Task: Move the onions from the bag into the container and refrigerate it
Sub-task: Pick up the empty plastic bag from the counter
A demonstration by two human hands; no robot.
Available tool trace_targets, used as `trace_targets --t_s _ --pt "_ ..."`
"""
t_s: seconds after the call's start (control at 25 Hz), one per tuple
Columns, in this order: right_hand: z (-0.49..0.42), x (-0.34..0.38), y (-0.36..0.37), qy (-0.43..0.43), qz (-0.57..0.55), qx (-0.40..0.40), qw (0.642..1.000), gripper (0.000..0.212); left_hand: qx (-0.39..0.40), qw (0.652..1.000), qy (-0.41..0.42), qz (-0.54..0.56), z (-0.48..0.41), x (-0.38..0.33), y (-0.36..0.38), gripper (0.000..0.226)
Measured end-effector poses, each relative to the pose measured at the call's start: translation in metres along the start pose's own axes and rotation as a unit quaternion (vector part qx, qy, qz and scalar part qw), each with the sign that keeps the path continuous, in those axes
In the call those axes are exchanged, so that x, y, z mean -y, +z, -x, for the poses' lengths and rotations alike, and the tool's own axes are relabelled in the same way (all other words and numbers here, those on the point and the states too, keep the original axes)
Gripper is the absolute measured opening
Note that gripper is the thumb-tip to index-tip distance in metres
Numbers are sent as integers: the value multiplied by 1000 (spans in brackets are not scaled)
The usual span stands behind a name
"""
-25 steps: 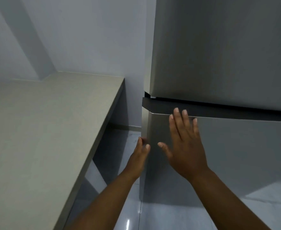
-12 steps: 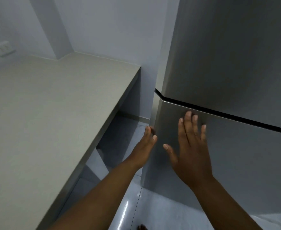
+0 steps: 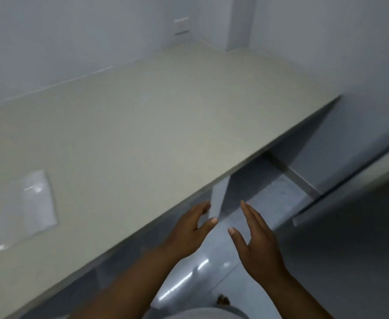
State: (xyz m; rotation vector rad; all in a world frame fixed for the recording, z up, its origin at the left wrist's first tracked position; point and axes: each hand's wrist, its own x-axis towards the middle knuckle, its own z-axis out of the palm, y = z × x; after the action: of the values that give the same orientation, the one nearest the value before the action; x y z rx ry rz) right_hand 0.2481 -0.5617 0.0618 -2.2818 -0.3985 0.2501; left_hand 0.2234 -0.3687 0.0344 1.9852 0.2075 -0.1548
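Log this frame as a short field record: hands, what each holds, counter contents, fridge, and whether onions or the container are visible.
left hand: open, empty, near the counter edge
right hand: open, empty, over the floor
counter: one clear plastic bag lying flat at the left; contents unclear from blur
fridge: at the right edge, blurred; door state cannot be told
onions: none visible
container: not visible
image quality: motion-blurred

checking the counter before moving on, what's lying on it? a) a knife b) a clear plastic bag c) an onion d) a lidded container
b: a flat clear bag lies at the left of the counter; nothing else shows on it, and both hands are open and hold nothing.
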Motion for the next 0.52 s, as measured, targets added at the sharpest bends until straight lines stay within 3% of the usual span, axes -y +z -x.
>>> trace_targets --t_s 0.08,0.2,0.36,0.52 --pt "-9 33 42 -13 -31 53 998 66 -79 996 -32 16 34 30 -47 45" --pt "-19 83 106 -11 -80 136 987 54 -198 975 -98 32 84 73 -115 55" --pt "-30 150 197 -30 -88 244 965 48 -366 909 -187 73 146 130 -211 52" --pt "-47 214 285 -14 -73 282 957 43 -446 853 -268 41 190 189 -294 47"
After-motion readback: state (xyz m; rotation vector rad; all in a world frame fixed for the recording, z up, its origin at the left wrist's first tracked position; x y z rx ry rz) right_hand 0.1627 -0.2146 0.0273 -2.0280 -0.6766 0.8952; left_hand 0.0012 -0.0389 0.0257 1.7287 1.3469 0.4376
